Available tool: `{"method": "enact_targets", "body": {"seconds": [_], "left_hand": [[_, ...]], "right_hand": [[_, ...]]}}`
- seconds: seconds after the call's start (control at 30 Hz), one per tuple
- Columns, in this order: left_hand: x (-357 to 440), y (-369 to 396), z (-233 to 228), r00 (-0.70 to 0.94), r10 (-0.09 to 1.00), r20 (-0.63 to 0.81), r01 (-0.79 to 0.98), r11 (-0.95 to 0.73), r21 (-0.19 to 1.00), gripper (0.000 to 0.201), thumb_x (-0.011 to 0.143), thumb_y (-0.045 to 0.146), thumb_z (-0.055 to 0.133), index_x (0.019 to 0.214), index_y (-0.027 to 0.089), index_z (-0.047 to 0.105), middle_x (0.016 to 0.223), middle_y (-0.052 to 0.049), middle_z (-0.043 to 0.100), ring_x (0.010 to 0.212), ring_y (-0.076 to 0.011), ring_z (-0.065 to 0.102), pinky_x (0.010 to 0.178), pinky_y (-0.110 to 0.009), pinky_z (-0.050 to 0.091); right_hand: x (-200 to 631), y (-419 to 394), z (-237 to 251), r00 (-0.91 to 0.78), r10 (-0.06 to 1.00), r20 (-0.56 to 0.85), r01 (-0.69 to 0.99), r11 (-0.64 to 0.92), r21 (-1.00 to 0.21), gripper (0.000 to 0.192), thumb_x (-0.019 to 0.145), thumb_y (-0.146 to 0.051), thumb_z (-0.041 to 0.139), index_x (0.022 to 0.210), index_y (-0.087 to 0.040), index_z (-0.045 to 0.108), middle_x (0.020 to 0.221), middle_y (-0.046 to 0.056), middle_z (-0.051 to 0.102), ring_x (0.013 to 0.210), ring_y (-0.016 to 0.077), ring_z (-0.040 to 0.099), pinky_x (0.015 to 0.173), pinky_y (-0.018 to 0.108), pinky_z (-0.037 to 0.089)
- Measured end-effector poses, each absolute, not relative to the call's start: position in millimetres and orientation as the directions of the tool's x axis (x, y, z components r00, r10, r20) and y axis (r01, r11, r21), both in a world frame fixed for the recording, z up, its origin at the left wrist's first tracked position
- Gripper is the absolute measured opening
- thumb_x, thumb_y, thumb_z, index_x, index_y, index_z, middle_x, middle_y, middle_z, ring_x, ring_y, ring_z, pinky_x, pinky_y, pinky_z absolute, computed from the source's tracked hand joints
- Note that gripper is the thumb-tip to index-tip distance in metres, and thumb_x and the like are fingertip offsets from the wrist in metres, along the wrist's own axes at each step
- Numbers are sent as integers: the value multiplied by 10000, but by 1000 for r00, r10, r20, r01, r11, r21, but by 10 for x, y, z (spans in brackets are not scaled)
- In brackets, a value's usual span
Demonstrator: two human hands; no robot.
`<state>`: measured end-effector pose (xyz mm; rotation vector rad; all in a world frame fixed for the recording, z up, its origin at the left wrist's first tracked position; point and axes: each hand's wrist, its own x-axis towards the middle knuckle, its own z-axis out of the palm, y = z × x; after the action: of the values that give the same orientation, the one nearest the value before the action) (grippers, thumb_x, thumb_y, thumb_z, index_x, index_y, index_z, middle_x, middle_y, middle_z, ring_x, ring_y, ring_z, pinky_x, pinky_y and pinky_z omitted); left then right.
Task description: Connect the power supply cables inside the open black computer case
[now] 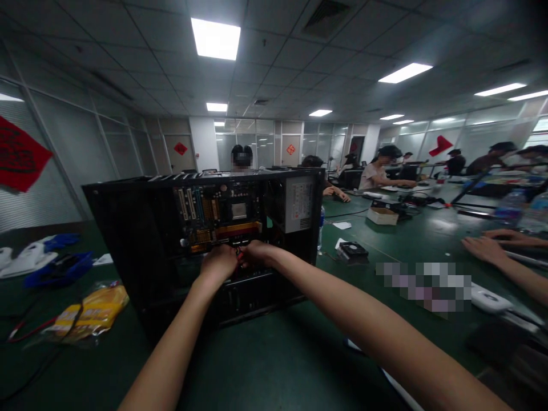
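An open black computer case [141, 228] stands on the green table [274, 365], its side off and the motherboard [218, 214] with coloured slots facing me. A grey power supply [299, 204] sits in its upper right corner. Both my arms reach into the case. My left hand [219, 264] and my right hand [257, 253] are side by side at the motherboard's lower edge, fingers curled around something small and red between them; what it is stays hidden by the hands.
A yellow plastic bag [92, 311] and blue-white items [43, 260] lie left of the case. A small fan [353, 250] and a white box [382, 216] rest to the right. Another person's hands [492, 244] lie at the right edge; several people sit at far tables.
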<state>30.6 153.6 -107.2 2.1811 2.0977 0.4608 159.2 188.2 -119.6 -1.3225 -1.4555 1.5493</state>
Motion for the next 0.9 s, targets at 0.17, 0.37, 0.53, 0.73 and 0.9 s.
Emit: {"method": "enact_targets", "body": {"seconds": [0.17,0.37,0.53,0.73,0.9], "left_hand": [[398,1358,-1007,4,938,346,993,-44,108,351,970,325,328,1109,128,584,983,-169,718,918,-295,694,759,-348,481],[420,1363,-1048,108,930,352,993,-117,5,318,971,405,348,1011,171,561,867,-134,710,788,-272,699,662,-328,476],[430,1380,-1036,145,945,294,986,-163,38,172,915,215,417,1003,179,561,894,-127,714,844,-272,702,670,-319,462],[443,1363,-1010,191,947,259,978,-208,36,134,876,155,469,952,179,577,909,-122,711,878,-261,695,697,-308,447],[447,1357,-1002,205,951,232,978,-205,-25,148,893,176,475,1003,181,574,930,-117,705,908,-276,687,710,-315,452]], "right_hand": [[1808,1834,-1195,-179,984,10,364,76,-929,374,905,-297,620,560,-161,574,633,77,640,709,186,623,609,238,380],[1952,1734,-1177,-358,852,382,639,522,-565,516,994,-403,410,600,-154,631,560,30,600,530,138,520,517,258,257],[1903,1634,-1163,-496,736,461,572,676,-465,473,998,-341,394,670,-155,679,627,37,657,560,132,533,546,255,270],[1960,1636,-1192,-587,702,404,522,709,-474,479,997,-335,386,636,-150,641,563,18,595,525,116,491,524,245,256],[1979,1662,-1186,-623,667,408,516,743,-427,453,989,-282,401,627,-137,632,575,27,599,523,110,491,533,249,252]]}}
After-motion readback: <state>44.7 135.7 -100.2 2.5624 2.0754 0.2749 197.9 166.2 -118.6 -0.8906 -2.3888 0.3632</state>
